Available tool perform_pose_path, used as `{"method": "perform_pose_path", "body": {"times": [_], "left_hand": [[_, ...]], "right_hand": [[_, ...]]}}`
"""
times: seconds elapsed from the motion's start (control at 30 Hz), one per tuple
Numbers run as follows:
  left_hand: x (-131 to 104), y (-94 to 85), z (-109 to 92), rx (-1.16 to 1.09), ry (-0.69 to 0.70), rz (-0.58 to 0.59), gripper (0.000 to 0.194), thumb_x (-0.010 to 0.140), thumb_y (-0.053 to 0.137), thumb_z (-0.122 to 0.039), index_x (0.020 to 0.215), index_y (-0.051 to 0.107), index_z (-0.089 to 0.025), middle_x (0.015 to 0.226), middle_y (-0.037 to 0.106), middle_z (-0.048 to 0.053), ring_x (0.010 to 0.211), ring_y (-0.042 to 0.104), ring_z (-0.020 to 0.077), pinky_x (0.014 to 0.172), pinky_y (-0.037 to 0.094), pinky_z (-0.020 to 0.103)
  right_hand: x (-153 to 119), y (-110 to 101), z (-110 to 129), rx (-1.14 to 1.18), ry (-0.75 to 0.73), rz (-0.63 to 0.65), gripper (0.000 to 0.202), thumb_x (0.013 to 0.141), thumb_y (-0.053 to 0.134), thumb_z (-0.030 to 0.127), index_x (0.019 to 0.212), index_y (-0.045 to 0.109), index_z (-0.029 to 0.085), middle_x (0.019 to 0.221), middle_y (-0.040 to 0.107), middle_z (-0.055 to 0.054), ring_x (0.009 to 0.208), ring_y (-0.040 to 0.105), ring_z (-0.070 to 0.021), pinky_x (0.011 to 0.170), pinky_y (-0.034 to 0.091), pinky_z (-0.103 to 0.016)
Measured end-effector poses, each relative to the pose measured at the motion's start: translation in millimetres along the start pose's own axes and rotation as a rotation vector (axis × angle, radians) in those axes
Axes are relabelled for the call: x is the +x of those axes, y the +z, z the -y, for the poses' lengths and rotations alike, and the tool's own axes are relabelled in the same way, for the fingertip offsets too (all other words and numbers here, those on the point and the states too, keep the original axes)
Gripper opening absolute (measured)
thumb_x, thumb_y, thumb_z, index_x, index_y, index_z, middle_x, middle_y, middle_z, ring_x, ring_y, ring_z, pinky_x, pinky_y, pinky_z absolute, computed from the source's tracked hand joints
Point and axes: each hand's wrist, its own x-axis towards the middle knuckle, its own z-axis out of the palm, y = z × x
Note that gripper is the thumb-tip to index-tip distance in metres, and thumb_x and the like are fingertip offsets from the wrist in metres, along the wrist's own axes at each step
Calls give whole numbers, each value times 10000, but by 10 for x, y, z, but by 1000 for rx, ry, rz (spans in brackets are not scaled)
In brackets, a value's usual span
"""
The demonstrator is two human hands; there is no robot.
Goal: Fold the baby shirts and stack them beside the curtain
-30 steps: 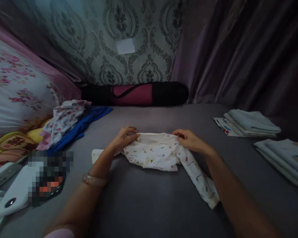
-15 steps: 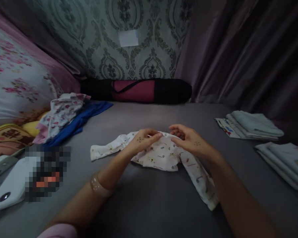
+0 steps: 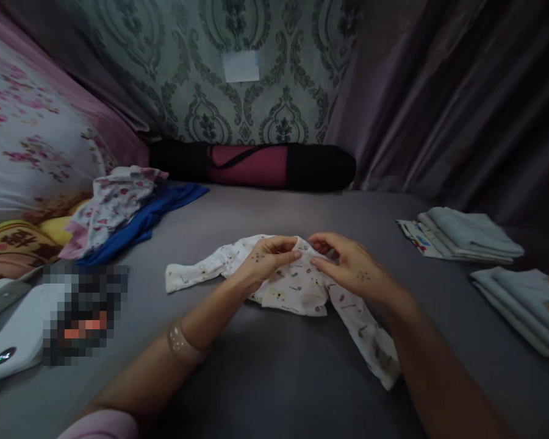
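A small white long-sleeved shirt (image 3: 297, 286), printed with scattered small motifs, is shown spread on a grey sheet (image 3: 274, 207), centred in front of the person. One sleeve is extended to the left, its cuff being laid flat on the sheet; the other is slanted toward the lower right, beneath the right forearm's inner side. The upper edge of the shirt is pinched by the left hand (image 3: 263, 259), with the thumb laid over the front of the cloth. The right hand (image 3: 350, 262) is placed just beside it at the same edge, thumb and fingers parted; whether cloth is grasped in this grip cannot be told, the fingertips being partly hidden. A pale bangle (image 3: 183, 344) is worn on the left wrist.

To the right, two stacks of folded cloth are seen, a farther stack (image 3: 476, 231) and a nearer stack (image 3: 524, 308). To the left, a heart-printed garment (image 3: 119, 201) is heaped against a blue garment (image 3: 141, 228). Nearer, a white device (image 3: 25, 332) is set beside a pixelated patch. At the back, a black and pink rolled bag (image 3: 251, 166) is laid along the foot of the patterned wall (image 3: 283, 116).
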Motion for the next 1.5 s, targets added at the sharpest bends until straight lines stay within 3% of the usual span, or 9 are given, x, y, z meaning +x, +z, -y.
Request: {"method": "perform_pose_path", "body": {"times": [0.27, 0.53, 0.7, 0.8, 0.93, 1.03, 1.13, 1.33, 1.5], "left_hand": [[-34, 29, -39, 51, 51, -33, 294, 660, 795, -260, 928, 716, -169, 818, 672, 16, 750, 604, 126, 733, 458, 274], [-35, -14, -66, 147, 3, -100, 230, 663, 770, -257, 871, 727, -169, 848, 704, 28, 798, 617, 139, 806, 455, 292], [-37, -16, -122, 268, 65, -46, 230, 712, 734, -290, 914, 728, -178, 908, 712, 41, 862, 623, 161, 824, 460, 302], [-23, -160, -284, 432, 80, -75, 238, 753, 696, -328, 929, 732, -173, 899, 714, 55, 845, 621, 169, 789, 463, 297], [18, -581, -492, 514, 116, -255, 232, 763, 670, -333, 904, 720, -156, 881, 711, 62, 848, 620, 172, 791, 456, 295], [50, -905, -506, 578, 110, -356, 187, 750, 663, -292, 866, 710, -153, 875, 704, 59, 853, 614, 160, 803, 441, 281], [70, -1101, -411, 630, 21, -340, 187, 746, 649, -277, 874, 705, -153, 752, 668, 28, 698, 577, 129, 670, 424, 247], [54, -1169, -272, 686, -117, -129, 308, 750, 650, -372, 961, 694, -152, 606, 556, -25, 520, 437, 89, 495, 310, 213], [18, -1136, -324, 594, -112, -112, 281, 789, 620, -419, 887, 673, -161, 585, 483, -36, 470, 361, 60, 430, 227, 198]], "right_hand": [[64, 310, -33, -49, -29, -215, 139, 853, 615, 286, 969, 652, 219, 869, 653, -20, 786, 595, -159, 710, 446, -282], [62, 347, -40, -122, -120, -210, 137, 891, 557, 236, 964, 670, 216, 839, 641, -26, 795, 601, -160, 718, 437, -262], [70, 353, -66, -98, -92, -234, 169, 903, 547, 286, 961, 688, 214, 815, 654, -25, 763, 610, -158, 703, 440, -263], [70, 338, -73, -105, -88, -200, 219, 929, 495, 301, 933, 696, 211, 796, 657, -30, 747, 610, -161, 694, 436, -274], [60, 307, -69, -111, -74, -146, 293, 955, 434, 337, 910, 695, 211, 798, 661, -43, 735, 608, -167, 678, 435, -285], [59, 291, -79, -118, -75, -137, 306, 956, 424, 362, 921, 693, 220, 802, 666, -44, 734, 613, -173, 666, 438, -288], [68, 270, -90, -120, -87, -131, 285, 946, 445, 370, 918, 690, 226, 821, 671, -40, 756, 623, -178, 677, 444, -291], [73, 169, -81, -87, -52, -196, 241, 917, 498, 375, 921, 688, 226, 883, 692, -36, 823, 640, -189, 715, 462, -296], [79, 116, -158, -92, -4, -235, 272, 895, 508, 414, 918, 706, 229, 886, 716, -44, 802, 660, -204, 684, 487, -306]]}}
